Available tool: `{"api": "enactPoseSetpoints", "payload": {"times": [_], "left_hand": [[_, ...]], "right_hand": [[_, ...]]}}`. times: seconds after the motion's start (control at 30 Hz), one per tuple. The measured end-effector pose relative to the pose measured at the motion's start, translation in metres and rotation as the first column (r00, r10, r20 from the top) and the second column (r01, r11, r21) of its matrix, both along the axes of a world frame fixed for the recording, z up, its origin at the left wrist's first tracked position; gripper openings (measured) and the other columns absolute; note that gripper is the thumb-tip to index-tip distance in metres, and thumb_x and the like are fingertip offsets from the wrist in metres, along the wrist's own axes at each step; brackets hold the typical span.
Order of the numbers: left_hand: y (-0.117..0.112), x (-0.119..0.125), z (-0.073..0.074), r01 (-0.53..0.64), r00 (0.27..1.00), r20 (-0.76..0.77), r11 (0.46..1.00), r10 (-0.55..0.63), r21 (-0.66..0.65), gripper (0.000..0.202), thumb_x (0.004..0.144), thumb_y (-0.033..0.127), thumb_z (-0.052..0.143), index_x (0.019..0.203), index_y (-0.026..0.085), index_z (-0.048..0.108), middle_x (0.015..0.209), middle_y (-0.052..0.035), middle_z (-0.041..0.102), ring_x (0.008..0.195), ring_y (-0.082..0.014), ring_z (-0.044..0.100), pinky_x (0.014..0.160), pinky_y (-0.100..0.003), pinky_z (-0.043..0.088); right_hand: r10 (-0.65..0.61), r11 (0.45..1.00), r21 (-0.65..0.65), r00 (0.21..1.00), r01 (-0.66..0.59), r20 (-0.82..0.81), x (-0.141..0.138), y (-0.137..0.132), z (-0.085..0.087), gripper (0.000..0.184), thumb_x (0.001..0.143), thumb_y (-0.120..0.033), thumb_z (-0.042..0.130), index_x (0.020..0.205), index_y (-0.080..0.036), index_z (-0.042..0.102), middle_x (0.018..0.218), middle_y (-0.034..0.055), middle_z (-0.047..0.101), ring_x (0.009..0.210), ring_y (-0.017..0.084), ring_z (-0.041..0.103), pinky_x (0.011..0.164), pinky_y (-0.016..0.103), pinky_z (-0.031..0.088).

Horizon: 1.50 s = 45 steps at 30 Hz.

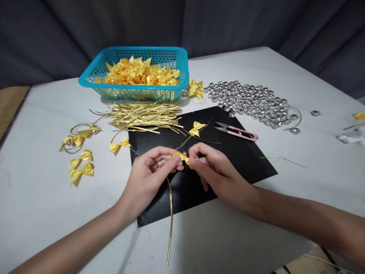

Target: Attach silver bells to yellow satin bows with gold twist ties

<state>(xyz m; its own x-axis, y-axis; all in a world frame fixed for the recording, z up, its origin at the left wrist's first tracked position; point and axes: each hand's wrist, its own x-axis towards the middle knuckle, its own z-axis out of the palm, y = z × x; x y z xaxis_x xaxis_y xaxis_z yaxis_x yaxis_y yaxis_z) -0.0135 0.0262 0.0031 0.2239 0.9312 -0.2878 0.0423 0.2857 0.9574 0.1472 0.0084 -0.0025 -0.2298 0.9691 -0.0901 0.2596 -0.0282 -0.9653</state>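
Note:
Over the black mat [159, 205], a yellow ribbon bow [184, 157] is held between my two hands. My left hand [155, 165] pinches one end of it with thumb and fingertips. The other end is pinched by my right hand [215, 163]. A small silver bell [185, 153] shows at the bow's upper side, partly hidden by the fingers. From beneath my left hand a gold cord [171, 213] hangs toward the table's front. Just beyond the hands, another yellow bow [196, 128] lies on the mat, close to pink-handled thread snips [236, 131].
A blue basket [128, 87] of yellow bows stands at the back. In front lies a bundle of gold cords [145, 116]. Silver bells [251, 101] are spread at the right. Loose bows [81, 173] lie at the left, and a thin thread [288, 160] at the right.

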Motion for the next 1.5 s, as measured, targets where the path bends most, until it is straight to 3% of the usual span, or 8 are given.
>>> {"api": "enactPoseSetpoints", "payload": {"times": [0.3, 0.43, 0.53, 0.63, 0.83, 1.0, 1.3, 1.5], "left_hand": [[0.004, -0.003, -0.004, 0.001, 1.0, 0.027, 1.0, 0.0, -0.015, 0.015, 0.08, 0.031, 0.064, 0.072, 0.018, 0.063, 0.068, 0.0023, 0.062, 0.066, -0.0098, 0.057, 0.064, -0.018, 0.047], [0.007, -0.005, 0.003, 0.129, 0.99, -0.056, 0.991, -0.126, 0.047, 0.018, 0.082, 0.033, 0.059, 0.071, 0.019, 0.06, 0.071, 0.0022, 0.056, 0.068, -0.0106, 0.052, 0.063, -0.019, 0.044], [0.007, -0.006, 0.007, 0.259, 0.962, -0.096, 0.965, -0.256, 0.027, 0.019, 0.083, 0.033, 0.057, 0.071, 0.018, 0.06, 0.068, 0.0017, 0.055, 0.066, -0.0113, 0.051, 0.062, -0.02, 0.042], [0.006, -0.005, 0.008, 0.265, 0.962, -0.049, 0.963, -0.267, -0.037, 0.02, 0.084, 0.033, 0.055, 0.072, 0.018, 0.058, 0.068, 0.0017, 0.054, 0.066, -0.0116, 0.054, 0.062, -0.02, 0.043], [0.006, -0.004, 0.01, 0.225, 0.974, 0.039, 0.957, -0.222, -0.181, 0.019, 0.086, 0.036, 0.052, 0.077, 0.019, 0.049, 0.073, 0.0006, 0.062, 0.066, -0.0124, 0.062, 0.065, -0.023, 0.047], [0.009, -0.009, 0.016, 0.289, 0.957, 0.046, 0.95, -0.285, -0.115, 0.017, 0.087, 0.037, 0.051, 0.084, 0.02, 0.051, 0.064, 0.0034, 0.057, 0.054, -0.0095, 0.054, 0.054, -0.02, 0.043], [0.016, -0.018, 0.013, 0.497, 0.857, -0.176, 0.868, -0.485, 0.025, 0.016, 0.087, 0.035, 0.05, 0.083, 0.02, 0.054, 0.075, -0.002, 0.063, 0.068, -0.0147, 0.056, 0.061, -0.024, 0.041], [0.026, -0.022, 0.007, 0.598, 0.746, -0.53, 0.756, -0.404, 0.266, 0.019, 0.089, 0.032, 0.044, 0.085, 0.02, 0.058, 0.085, -0.0017, 0.056, 0.068, -0.014, 0.05, 0.061, -0.025, 0.038]], "right_hand": [[0.196, 0.929, 0.271, 0.956, -0.253, 0.218, 0.009, 0.012, 0.0, 0.018, 0.087, -0.024, 0.052, 0.072, -0.015, 0.056, 0.065, -0.0023, 0.045, 0.055, 0.007, 0.039, 0.05, 0.02, 0.033], [-0.015, 0.919, 0.387, 0.972, -0.079, 0.234, 0.019, 0.023, 0.005, 0.023, 0.08, -0.023, 0.062, 0.101, -0.017, 0.058, 0.089, 0.0014, 0.055, 0.048, 0.003, 0.035, 0.045, 0.019, 0.032], [0.106, 0.957, 0.235, 0.96, -0.169, 0.258, 0.023, 0.03, 0.008, 0.043, 0.078, -0.022, 0.064, 0.119, -0.02, 0.052, 0.105, 0.0034, 0.058, 0.046, 0.001, 0.032, 0.042, 0.018, 0.03], [0.243, 0.957, 0.102, 0.943, -0.272, 0.229, 0.024, 0.034, 0.008, 0.017, 0.083, -0.022, 0.056, 0.095, -0.015, 0.065, 0.073, -0.0015, 0.06, 0.045, 0.003, 0.03, 0.04, 0.018, 0.024], [0.226, 0.956, 0.144, 0.954, -0.256, 0.196, 0.028, 0.038, 0.013, 0.02, 0.085, -0.03, 0.054, 0.081, -0.014, 0.066, 0.057, -0.0024, 0.052, 0.051, 0.006, 0.04, 0.044, 0.018, 0.028], [0.298, 0.926, 0.144, 0.909, -0.35, 0.29, 0.052, 0.05, 0.039, 0.017, 0.081, -0.03, 0.059, 0.078, -0.016, 0.069, 0.06, -0.0012, 0.058, 0.049, 0.007, 0.041, 0.044, 0.02, 0.03], [0.227, 0.855, 0.286, 0.809, -0.432, 0.542, 0.057, 0.082, 0.036, 0.016, 0.084, -0.026, 0.056, 0.079, -0.016, 0.068, 0.057, -0.0023, 0.055, 0.049, 0.007, 0.042, 0.048, 0.022, 0.032], [-0.143, 0.74, 0.588, 0.777, -0.328, 0.614, 0.029, 0.045, 0.025, 0.016, 0.083, -0.018, 0.055, 0.097, -0.012, 0.062, 0.101, 0.0103, 0.058, 0.076, 0.015, 0.055, 0.06, 0.026, 0.04]]}}
